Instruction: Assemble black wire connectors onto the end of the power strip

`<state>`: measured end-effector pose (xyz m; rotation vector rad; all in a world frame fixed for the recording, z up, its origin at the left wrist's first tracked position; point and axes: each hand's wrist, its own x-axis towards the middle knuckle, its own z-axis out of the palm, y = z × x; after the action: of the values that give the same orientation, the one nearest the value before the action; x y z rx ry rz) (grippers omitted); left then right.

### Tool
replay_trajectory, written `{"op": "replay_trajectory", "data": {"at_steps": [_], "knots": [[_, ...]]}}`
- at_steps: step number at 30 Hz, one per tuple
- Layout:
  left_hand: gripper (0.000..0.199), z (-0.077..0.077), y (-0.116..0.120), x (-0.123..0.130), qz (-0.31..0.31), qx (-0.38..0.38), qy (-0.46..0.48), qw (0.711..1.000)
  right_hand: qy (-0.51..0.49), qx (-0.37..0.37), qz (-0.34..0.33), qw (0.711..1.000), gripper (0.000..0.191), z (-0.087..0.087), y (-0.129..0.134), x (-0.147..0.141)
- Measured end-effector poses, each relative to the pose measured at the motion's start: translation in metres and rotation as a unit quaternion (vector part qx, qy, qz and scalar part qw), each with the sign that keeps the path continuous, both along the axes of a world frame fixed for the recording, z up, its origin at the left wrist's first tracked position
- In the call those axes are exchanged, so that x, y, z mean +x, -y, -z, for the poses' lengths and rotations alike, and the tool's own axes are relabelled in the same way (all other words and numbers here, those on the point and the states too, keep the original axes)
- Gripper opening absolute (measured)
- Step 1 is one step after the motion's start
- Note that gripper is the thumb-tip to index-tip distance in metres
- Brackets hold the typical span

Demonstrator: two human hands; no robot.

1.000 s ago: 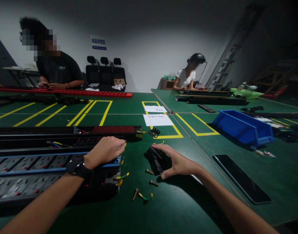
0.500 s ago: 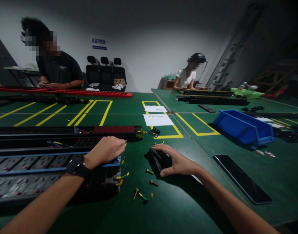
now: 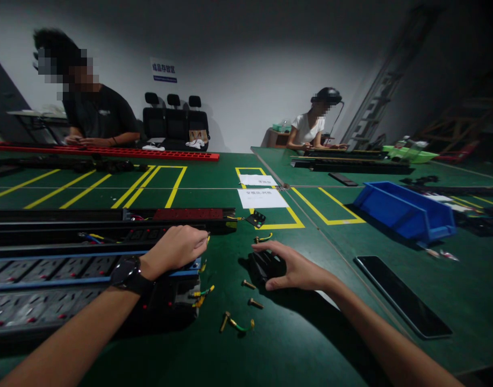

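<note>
My left hand [image 3: 177, 248] is closed, its fingers curled down at the right end of the power strips; what they grip, if anything, is hidden. Below it lies a power strip with blue edges [image 3: 77, 263], and nearer to me another strip of grey sockets [image 3: 48, 306]. Green-and-yellow wires [image 3: 204, 293] stick out of the strip ends. To the right, my right hand [image 3: 297, 269] curves over a black plastic piece [image 3: 262, 266] on the table, thumb on the near side and fingers on the far side. Brass screws [image 3: 255, 303] and a short green-and-yellow wire [image 3: 242, 327] lie close by.
A phone [image 3: 403, 295] lies to the right, with a blue bin [image 3: 403, 212] behind it. Paper labels [image 3: 262, 199] and a small black plate [image 3: 255, 219] are further back on the green table. Two people [image 3: 101, 118] work across the table beside a red rail [image 3: 149, 153].
The black piece has tipped lower and shifted slightly right within my right hand, whose fingertips have dropped a little. My left hand stays in place.
</note>
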<state>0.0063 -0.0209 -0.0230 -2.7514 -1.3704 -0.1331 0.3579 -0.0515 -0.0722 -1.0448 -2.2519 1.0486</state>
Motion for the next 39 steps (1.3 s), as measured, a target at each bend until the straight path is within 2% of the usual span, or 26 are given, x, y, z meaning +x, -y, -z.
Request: {"op": "replay_trajectory", "data": {"at_steps": [13,19,30,39], "knots": [[0.03,0.001,0.0,-0.001,0.004,-0.004,0.003,1.0,0.021,0.004,0.008,1.0,0.084,-0.004,0.004,-0.001],[0.03,0.0,0.0,0.0,0.001,-0.004,-0.012,1.0,-0.001,-0.01,0.008,1.0,0.083,-0.002,0.0,0.0],[0.03,-0.002,0.002,0.001,-0.006,-0.007,-0.016,1.0,-0.015,-0.008,0.031,0.999,0.062,0.003,-0.004,0.0],[0.029,0.0,0.0,0.001,-0.003,-0.005,-0.012,1.0,-0.007,0.042,0.055,0.998,0.048,0.008,-0.004,-0.005]]}}
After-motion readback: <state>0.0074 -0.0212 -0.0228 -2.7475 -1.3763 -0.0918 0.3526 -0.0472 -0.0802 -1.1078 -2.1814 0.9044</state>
